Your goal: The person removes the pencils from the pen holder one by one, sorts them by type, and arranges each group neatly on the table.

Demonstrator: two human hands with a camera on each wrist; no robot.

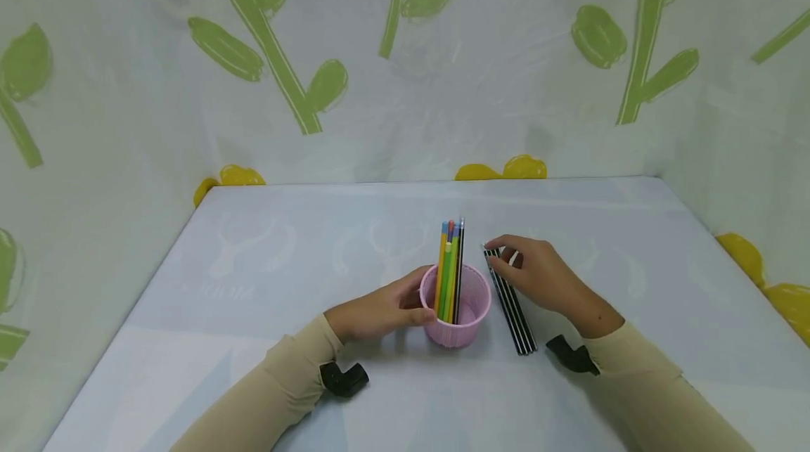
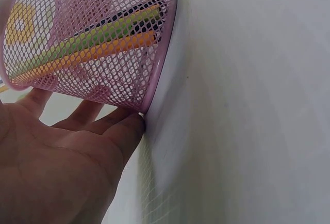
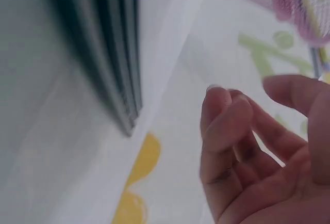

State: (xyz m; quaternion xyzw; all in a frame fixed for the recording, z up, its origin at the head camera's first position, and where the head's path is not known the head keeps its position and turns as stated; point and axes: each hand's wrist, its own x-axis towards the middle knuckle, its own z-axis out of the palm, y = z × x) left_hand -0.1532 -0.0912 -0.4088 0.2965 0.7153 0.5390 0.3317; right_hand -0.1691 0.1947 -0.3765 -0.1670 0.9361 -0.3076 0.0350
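My left hand [image 1: 382, 311] grips a pink mesh pencil cup [image 1: 455, 336], thumb at the near rim and fingers round its left side. Inside the cup lean several pencils [image 1: 450, 273] in orange, green and black, tips of some above the rim. In the left wrist view the mesh [image 2: 77, 74] shows these pencils through it. Just right of the cup, several black pencils with pale stripes [image 1: 515, 322] lie side by side on the table. My right hand [image 1: 541, 273] hovers by their far ends, fingers loosely bent. In the right wrist view, nothing sits between its thumb and fingers [image 3: 227, 123].
A pale table [image 1: 266, 248] with faint printed shapes lies under everything. Behind it and at its sides stand whitish walls with green leaf patterns [image 1: 278, 44] and yellow shapes [image 1: 525, 167] along the edge. Black straps [image 1: 344, 379] hang at both sleeve cuffs.
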